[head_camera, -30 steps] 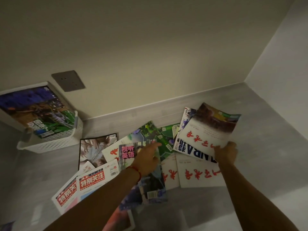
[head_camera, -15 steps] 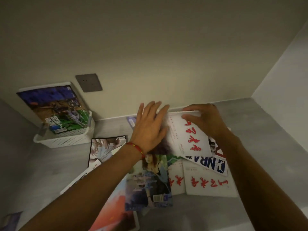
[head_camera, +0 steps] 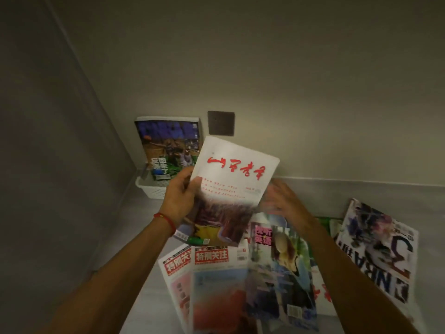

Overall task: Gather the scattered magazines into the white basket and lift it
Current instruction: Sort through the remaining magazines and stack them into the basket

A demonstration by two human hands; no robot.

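Observation:
My left hand [head_camera: 180,198] grips the left edge of a white magazine with red calligraphy [head_camera: 231,189], held up in the air in front of the white basket [head_camera: 152,190]. The basket stands on the floor in the left corner with a dark blue-titled magazine [head_camera: 168,147] upright inside it, leaning on the wall. My right hand [head_camera: 285,201] is blurred, fingers spread, just right of the held magazine and holding nothing. Several magazines lie scattered on the floor below: two red-titled ones [head_camera: 212,280], one with a woman on the cover [head_camera: 281,276], and an NBA one [head_camera: 378,251].
The grey floor [head_camera: 144,237] meets a beige back wall with a dark socket plate [head_camera: 221,123] above the basket. A side wall [head_camera: 48,165] closes in on the left. A green magazine edge [head_camera: 325,224] shows behind my right forearm.
The white magazine has gone from both hands into my left hand alone and swung left toward the basket. My right hand has let go. The view has turned left.

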